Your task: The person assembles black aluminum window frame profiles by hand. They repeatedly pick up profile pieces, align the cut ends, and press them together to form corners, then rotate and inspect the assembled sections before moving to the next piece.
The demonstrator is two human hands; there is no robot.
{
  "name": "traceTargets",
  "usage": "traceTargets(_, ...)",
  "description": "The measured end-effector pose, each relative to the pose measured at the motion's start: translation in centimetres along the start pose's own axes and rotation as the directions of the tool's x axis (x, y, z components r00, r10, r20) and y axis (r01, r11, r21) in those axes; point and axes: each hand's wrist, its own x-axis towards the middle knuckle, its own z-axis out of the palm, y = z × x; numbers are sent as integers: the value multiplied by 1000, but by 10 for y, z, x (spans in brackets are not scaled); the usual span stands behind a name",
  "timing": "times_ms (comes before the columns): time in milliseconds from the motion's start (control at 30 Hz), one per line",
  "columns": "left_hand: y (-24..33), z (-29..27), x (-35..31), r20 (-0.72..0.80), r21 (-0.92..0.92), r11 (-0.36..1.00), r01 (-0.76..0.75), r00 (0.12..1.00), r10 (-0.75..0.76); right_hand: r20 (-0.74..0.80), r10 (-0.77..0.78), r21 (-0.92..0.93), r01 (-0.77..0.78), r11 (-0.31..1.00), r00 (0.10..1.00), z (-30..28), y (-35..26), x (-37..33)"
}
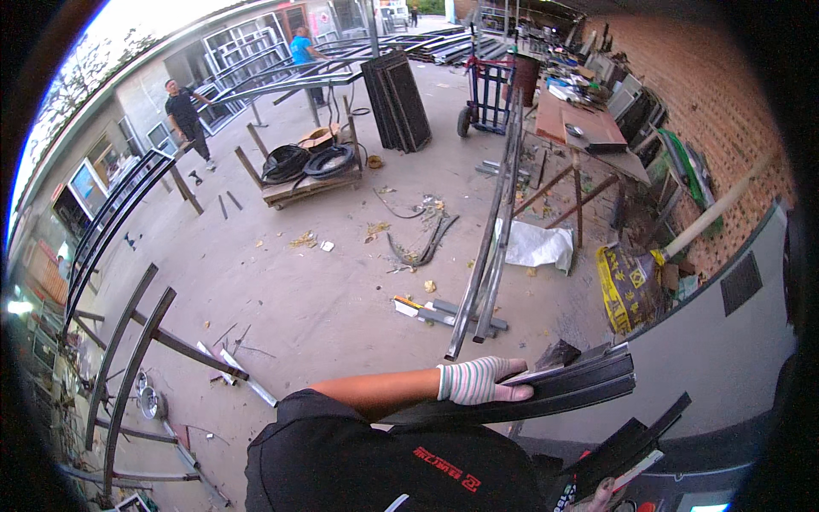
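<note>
My left arm reaches across to the right in a black sleeve. My left hand [482, 381], in a white striped glove, is closed around the near end of several long black metal profiles [589, 381], its thumb lying along their side. The profiles slant across in front of my chest, and my shirt hides part of them. Low at the right edge of my body, only a bit of my right hand [601, 495] shows, fingers bent beside a pale-edged strip [638, 468]. What it grips is hidden. Dark profile pieces [631, 435] stick up just above it.
Right of me stands a grey panel [725, 358]. Two long metal tubes [490, 264] lean ahead, near short grey offcuts [461, 316] on the floor. A cart [311, 183] with black coils, a blue hand truck [492, 98] and metal frames [128, 367] stand around. Two people [183, 111] are further off.
</note>
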Motion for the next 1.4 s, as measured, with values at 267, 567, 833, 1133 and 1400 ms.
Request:
traceTargets(267, -5, 1, -10, -91, -41, 999, -36, 995, 33, 23, 3, -18, -3, 1000, 1000, -31, 42, -23)
traceTargets(567, -50, 0, 6, -2, -198, 980, 30, 1000, -31, 67, 242, 657, -225, 719, 968, -34, -62, -80)
traceTargets(833, -112, 0, 69, 174, -265, 934, 239, 965, -198, -42, 253, 693, -154, 704, 966, -77, -121, -95)
traceTargets(1133, -65, 72, 112, 392, -215, 964, 155, 918, -60, -306, 59, 486, 102, 868, 950, -99, -98, -143)
traceTargets(1400, -37, 91, 135, 479, -87, 964, 250, 859, -180, -438, 113, 385, 72, 920, 892, -94, -113, -171)
